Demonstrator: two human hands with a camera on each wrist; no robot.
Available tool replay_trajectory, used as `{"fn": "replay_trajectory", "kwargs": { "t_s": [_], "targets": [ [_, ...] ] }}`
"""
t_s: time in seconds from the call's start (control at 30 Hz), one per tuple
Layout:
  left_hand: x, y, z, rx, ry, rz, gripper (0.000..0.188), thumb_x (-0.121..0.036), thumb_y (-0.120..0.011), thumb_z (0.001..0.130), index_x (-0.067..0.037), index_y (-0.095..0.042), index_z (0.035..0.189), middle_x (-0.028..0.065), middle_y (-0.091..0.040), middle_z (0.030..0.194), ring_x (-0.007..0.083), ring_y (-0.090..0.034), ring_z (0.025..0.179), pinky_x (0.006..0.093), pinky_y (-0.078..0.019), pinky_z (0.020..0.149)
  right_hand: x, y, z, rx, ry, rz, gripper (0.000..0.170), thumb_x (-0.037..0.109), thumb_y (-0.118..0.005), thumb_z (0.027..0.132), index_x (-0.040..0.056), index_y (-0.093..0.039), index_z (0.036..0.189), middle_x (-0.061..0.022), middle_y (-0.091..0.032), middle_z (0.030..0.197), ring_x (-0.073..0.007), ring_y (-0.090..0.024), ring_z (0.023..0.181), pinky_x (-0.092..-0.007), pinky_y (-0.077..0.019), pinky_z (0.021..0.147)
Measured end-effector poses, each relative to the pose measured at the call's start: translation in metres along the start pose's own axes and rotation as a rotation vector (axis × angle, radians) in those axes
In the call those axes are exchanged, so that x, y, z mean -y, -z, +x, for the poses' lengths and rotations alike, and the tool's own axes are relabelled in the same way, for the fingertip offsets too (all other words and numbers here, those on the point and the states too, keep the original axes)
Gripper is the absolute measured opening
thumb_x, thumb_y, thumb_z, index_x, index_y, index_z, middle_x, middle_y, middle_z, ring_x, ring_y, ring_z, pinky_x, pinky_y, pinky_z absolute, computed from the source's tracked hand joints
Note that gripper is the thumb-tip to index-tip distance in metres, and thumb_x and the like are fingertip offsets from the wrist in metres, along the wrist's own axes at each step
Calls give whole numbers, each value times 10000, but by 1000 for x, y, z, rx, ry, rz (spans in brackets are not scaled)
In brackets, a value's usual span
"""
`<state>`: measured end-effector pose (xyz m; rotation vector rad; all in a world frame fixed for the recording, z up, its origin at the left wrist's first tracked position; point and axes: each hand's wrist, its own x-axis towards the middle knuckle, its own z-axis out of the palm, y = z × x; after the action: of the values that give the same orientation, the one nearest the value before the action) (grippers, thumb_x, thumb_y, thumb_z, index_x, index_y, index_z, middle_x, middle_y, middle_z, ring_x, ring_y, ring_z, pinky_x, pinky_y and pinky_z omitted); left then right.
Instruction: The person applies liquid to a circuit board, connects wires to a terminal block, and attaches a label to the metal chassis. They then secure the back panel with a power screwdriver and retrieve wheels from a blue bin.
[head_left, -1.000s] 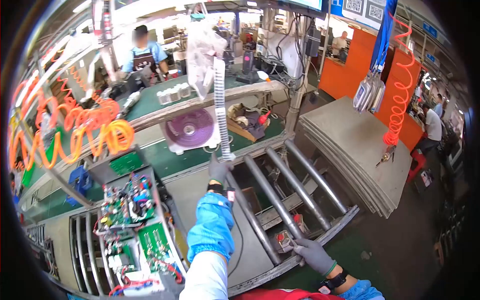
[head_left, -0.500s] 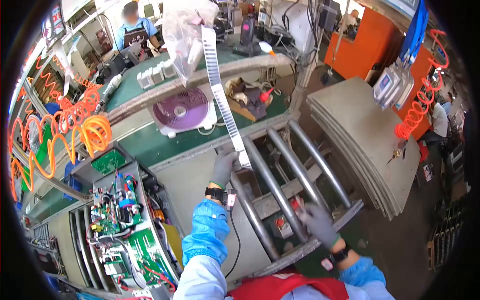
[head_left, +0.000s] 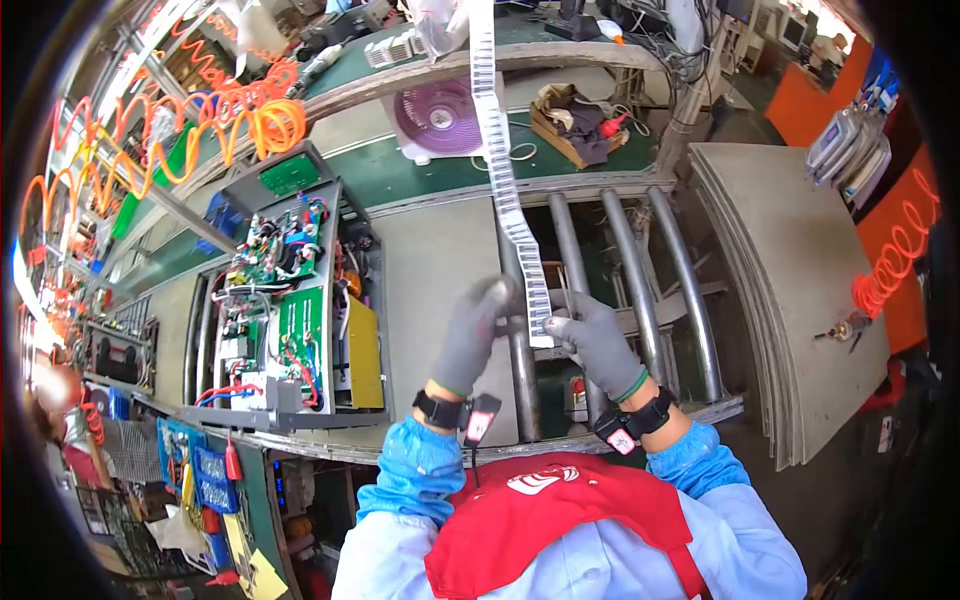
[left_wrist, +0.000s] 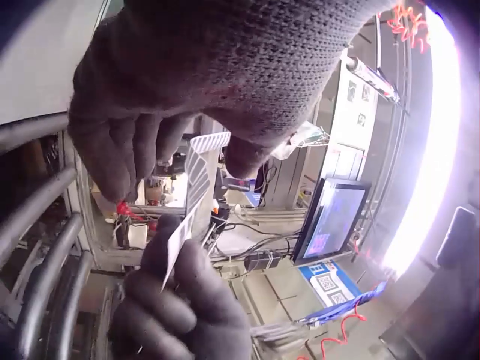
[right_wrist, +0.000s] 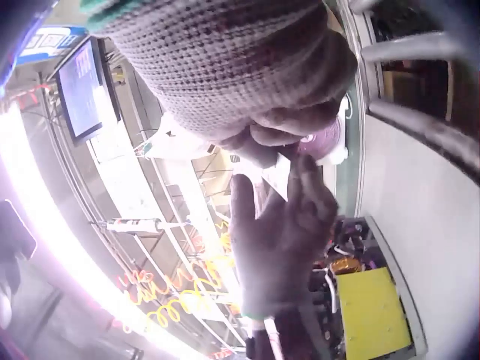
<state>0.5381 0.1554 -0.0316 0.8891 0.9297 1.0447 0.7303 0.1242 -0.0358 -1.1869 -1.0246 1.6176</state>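
A long white strip of labels with dark bars (head_left: 501,165) hangs down from the top of the head view to both gloved hands. My right hand (head_left: 602,352) pinches its lower end between thumb and fingers, over the rollers. Just left of the strip is my left hand (head_left: 472,335), slightly blurred. In the left wrist view the strip (left_wrist: 198,184) passes through the gap between my left thumb and fingers, which stand apart. Below it, the right hand (left_wrist: 180,307) grips the strip's end. The right wrist view shows the left hand (right_wrist: 281,240) with thumb and fingers spread.
An open metal chassis with circuit boards (head_left: 300,320) sits on the conveyor at left, beside a grey board (head_left: 435,250). Steel rollers (head_left: 632,270) run to the right. A purple fan (head_left: 440,118) and a box of cloth (head_left: 575,130) lie behind. Stacked grey sheets (head_left: 790,270) stand at right.
The right hand has left the rollers' front end and come to the strip's lower end, which it now pinches. The left hand, earlier at the strip, is now beside it. The head view has tilted down.
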Motion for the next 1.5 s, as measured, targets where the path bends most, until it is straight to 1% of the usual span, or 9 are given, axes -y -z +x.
{"fn": "replay_trajectory", "kwargs": {
  "t_s": [0.03,0.27,0.5,0.6,0.63,0.77,1.03,1.37,1.5],
  "targets": [
    [13,7,-9,78,45,80,500,-336,-590,978,32,-525,1310,139,-639,1181,230,-666,1041,334,-566,846,0,1,0,-23,-17,13,369,64,-645,870,-10,-619,1230,-13,-646,906,-75,-597,793,-215,-491,645],
    [32,-21,-43,-10,153,188,285,-185,-668,913,42,-659,1086,75,-689,883,135,-664,750,262,-546,658,-18,-4,3,-8,280,-94,302,67,-614,892,-14,-644,1182,-29,-671,865,-105,-589,681,-290,-503,616],
    [37,-28,-48,-115,72,101,233,-161,-652,913,36,-676,1034,76,-692,858,132,-662,717,251,-533,633,12,7,-35,-110,201,-177,315,128,-534,938,-2,-616,1212,-19,-604,798,-67,-550,629,-225,-466,543],
    [35,-32,-46,-139,51,90,226,-154,-644,916,35,-676,1035,80,-694,861,136,-665,725,252,-534,635,9,22,-47,66,75,-247,321,129,-499,941,-6,-616,1206,-26,-614,811,-76,-556,618,-234,-482,540],
    [35,-33,-45,-147,48,91,223,-152,-642,917,35,-676,1035,82,-695,862,137,-666,728,253,-534,636,15,23,-53,117,64,-303,444,154,-489,958,-29,-536,1360,-37,-654,912,-59,-555,639,-209,-454,518],
    [32,-35,-43,-149,15,96,219,-146,-636,923,40,-675,1032,89,-698,859,141,-667,732,256,-537,649,28,21,-63,140,-88,-300,435,140,-500,941,-7,-579,1342,-49,-676,885,-45,-572,603,-193,-461,469],
    [36,-30,-44,-120,-21,106,267,-133,-608,942,50,-684,1121,90,-718,916,121,-668,781,252,-534,700,27,22,-59,142,-140,-326,408,132,-505,943,-3,-606,1315,-55,-693,870,-49,-573,579,-194,-455,450],
    [33,-30,-43,-134,10,111,210,-149,-634,939,37,-682,1025,92,-710,856,140,-677,741,257,-546,662,19,19,-55,117,-61,-370,386,128,-515,936,-7,-633,1278,-44,-695,844,-44,-564,587,-201,-455,470],
    [33,-29,-41,-130,10,119,196,-145,-631,937,30,-685,1008,92,-708,851,141,-677,738,257,-547,661,11,19,-52,81,11,-362,306,167,-531,956,-6,-671,1166,-20,-633,752,-67,-566,541,-228,-445,434]
  ]
}}
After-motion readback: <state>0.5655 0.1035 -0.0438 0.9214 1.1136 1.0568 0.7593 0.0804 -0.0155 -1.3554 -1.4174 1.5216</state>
